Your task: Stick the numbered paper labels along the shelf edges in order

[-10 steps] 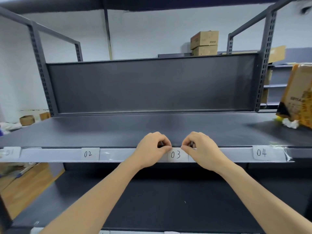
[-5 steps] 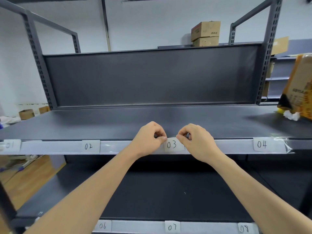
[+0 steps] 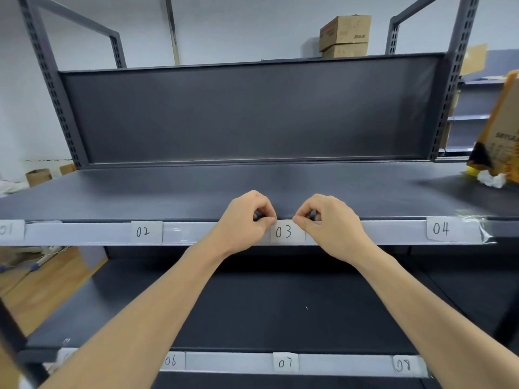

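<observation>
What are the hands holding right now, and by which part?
Both pinch the 03 label at the shelf edge: left hand on its upper left corner, right hand on its upper right corner.

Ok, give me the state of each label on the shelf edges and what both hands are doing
label 01: stuck, cut off by frame
label 02: stuck flat
label 03: top corners pinched by both hands
label 04: stuck flat
labels 06, 07, 08: on lower edge
left hand: pinching
right hand: pinching
</observation>
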